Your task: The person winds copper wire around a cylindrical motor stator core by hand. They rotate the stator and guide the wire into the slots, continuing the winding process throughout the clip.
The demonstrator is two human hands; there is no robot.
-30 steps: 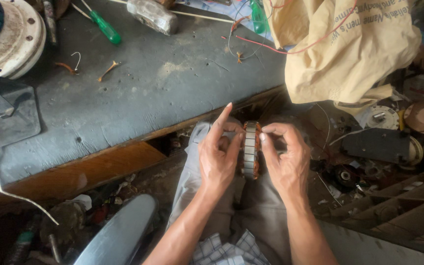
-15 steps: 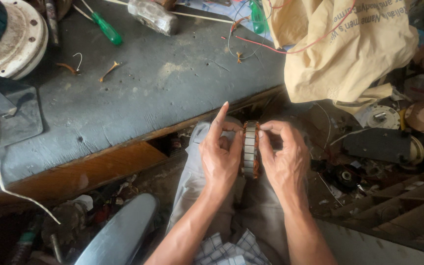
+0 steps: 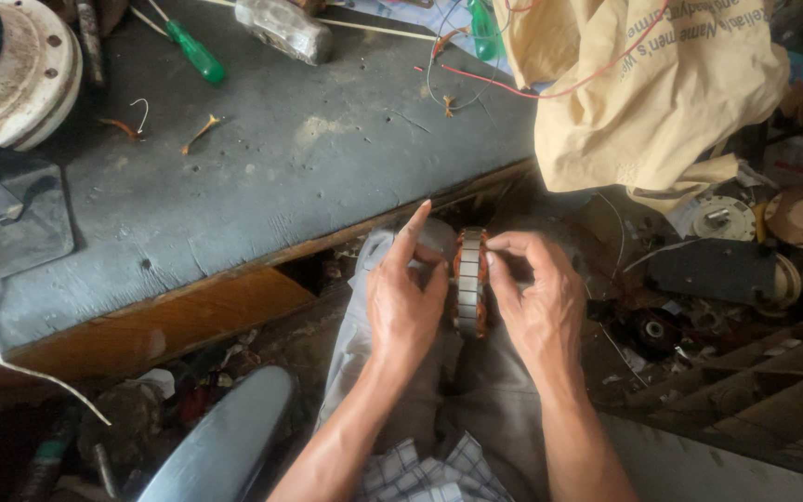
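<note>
Both hands grip a round grey laminated-steel motor stator with copper windings [image 3: 470, 284] on edge over the lap, just below the grey worn surface [image 3: 281, 177]; the left hand [image 3: 406, 302] closes its fingers on one face, forefinger raised. The right hand [image 3: 536, 307] pinches the other face.

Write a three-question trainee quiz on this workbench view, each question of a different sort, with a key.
1. True or false: the motor stator lies flat on the grey workbench.
2. Multiple choice: the green-handled screwdriver lies
A. at the far edge of the bench
B. on the person's lap
C. inside the yellow cloth bag
3. Fill in: the left hand and right hand hold the stator from ____ sides.

Key:
1. False; it is held on edge above the lap, off the bench.
2. A
3. opposite
</note>
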